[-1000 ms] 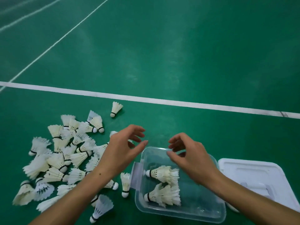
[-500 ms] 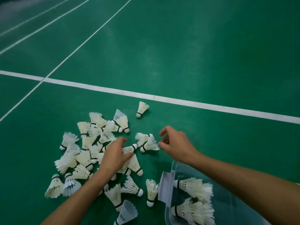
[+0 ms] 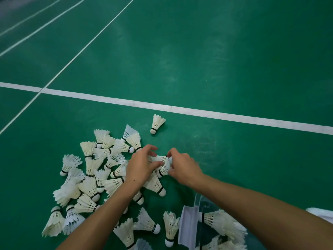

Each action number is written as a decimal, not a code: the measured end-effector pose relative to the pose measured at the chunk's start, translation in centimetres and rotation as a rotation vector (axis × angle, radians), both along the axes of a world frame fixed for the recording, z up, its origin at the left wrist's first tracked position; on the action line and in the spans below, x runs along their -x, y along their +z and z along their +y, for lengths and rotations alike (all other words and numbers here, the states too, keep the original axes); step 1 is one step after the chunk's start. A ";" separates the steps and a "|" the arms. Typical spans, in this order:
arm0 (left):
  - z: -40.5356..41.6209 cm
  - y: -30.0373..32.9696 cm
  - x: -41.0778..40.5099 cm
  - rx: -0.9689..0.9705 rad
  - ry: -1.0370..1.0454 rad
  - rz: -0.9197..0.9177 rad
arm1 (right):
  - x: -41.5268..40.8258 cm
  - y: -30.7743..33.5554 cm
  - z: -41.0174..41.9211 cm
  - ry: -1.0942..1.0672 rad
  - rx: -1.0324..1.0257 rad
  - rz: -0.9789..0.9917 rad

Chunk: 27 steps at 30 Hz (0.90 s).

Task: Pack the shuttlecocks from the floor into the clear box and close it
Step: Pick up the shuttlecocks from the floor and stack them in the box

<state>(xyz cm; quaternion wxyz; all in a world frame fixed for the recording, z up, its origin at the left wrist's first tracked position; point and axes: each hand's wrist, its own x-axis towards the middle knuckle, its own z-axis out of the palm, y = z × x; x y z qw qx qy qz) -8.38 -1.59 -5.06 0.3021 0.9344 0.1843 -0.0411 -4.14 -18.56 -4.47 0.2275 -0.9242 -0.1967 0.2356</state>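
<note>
- A pile of shuttlecocks (image 3: 90, 181) is lying on the green court floor (image 3: 216, 60), spreading out to the left of the two hands and below them.
- The left hand (image 3: 140, 166) is curling its fingers around the feather end of a pair of shuttlecocks (image 3: 163, 164) at the pile's right edge.
- The right hand (image 3: 183, 166) is pinching the same pair from the other side, thumb and fingers closing on them, so both hands are meeting over it.
- One lone shuttlecock (image 3: 157, 123) is standing apart, above the grip, near the white line (image 3: 234, 116).
- The clear box (image 3: 196, 230) is sitting open below and right of the grip, under the right forearm, holding several shuttlecocks already.
- A white lid (image 3: 322, 215) is showing at the far right edge.
</note>
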 end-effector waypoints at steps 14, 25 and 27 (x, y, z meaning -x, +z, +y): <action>-2.3 0.0 -3.0 -0.474 -0.312 0.120 | -1.3 0.7 -3.8 -0.089 -0.044 -0.051; -4.8 7.9 1.3 -0.146 -0.317 -0.261 | 1.7 8.9 -12.4 -0.319 -0.378 -0.098; -5.9 9.9 3.0 -0.092 -0.343 -0.308 | 3.2 10.3 -14.0 -0.334 -0.428 -0.121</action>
